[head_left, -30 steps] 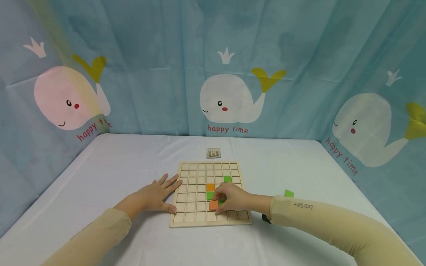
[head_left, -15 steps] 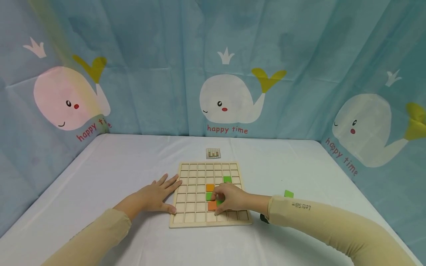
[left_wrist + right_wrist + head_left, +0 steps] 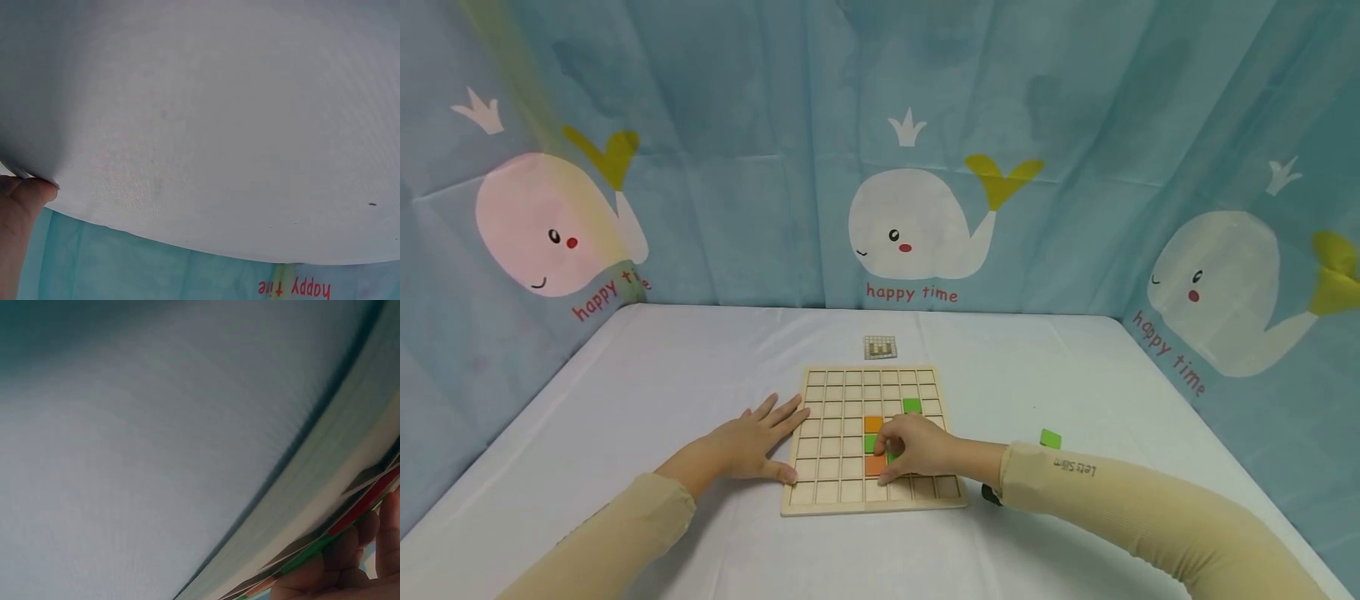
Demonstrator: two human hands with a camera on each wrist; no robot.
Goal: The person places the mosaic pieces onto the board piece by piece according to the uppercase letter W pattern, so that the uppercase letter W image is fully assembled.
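A wooden grid board [image 3: 841,507] lies on the white table. My left hand [image 3: 748,442] rests with spread fingers at its left edge, thumb on the frame. Over the board's right half, my right hand [image 3: 917,446] pinches an orange tile [image 3: 874,466] between thumb and curled index finger; the tile sits in a lower cell. Directly above it are a green tile [image 3: 870,443] and another orange tile [image 3: 873,424]. One more green tile [image 3: 912,406] is farther up right. Under the right hand, a red tile [image 3: 365,506] shows in the right wrist view, hidden in the head view.
A small pattern card [image 3: 880,347] lies behind the board. To the right, a loose green tile [image 3: 1051,438] is on the table beside the right sleeve [image 3: 1120,492]. A blue whale-print curtain [image 3: 737,208] surrounds the table's far sides.
My right hand has slid the orange tile slightly left, into line with the green and orange tiles above it. The left hand has stayed in place.
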